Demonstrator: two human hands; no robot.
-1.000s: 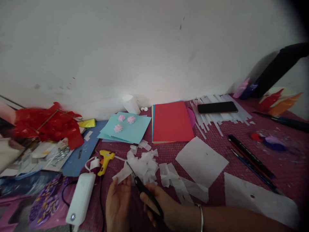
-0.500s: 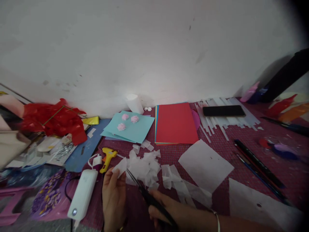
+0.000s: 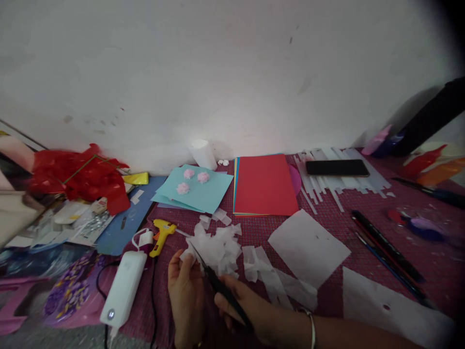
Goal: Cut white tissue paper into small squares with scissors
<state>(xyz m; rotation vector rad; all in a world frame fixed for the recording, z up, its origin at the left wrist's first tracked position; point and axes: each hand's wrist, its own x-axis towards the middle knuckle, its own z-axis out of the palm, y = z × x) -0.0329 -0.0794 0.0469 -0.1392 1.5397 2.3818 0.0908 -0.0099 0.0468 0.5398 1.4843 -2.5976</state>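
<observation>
My left hand [image 3: 187,292] pinches a small piece of white paper [image 3: 188,253] between thumb and fingertips. In my right hand [image 3: 243,303] is a pair of black-handled scissors [image 3: 228,296], its blades pointing up and left, right beside that piece. Whether the blades touch the paper I cannot tell. Just behind both hands lies a loose heap of cut white paper pieces [image 3: 220,247]. White paper strips [image 3: 272,281] spread to the right of the heap, near a larger white sheet [image 3: 308,246].
A yellow glue gun [image 3: 162,236] and a white power bank [image 3: 124,286] with cables lie left. Light blue paper [image 3: 218,191] carries pink paper flowers [image 3: 183,188]. Red paper [image 3: 266,186] tops a stack. A phone [image 3: 337,167] rests on white sticks [image 3: 341,185]; pens [image 3: 388,247] lie right.
Both hands have shifted: the left one to the right, with its paper piece, and the right one slightly left with the scissors. The hands are closer together.
</observation>
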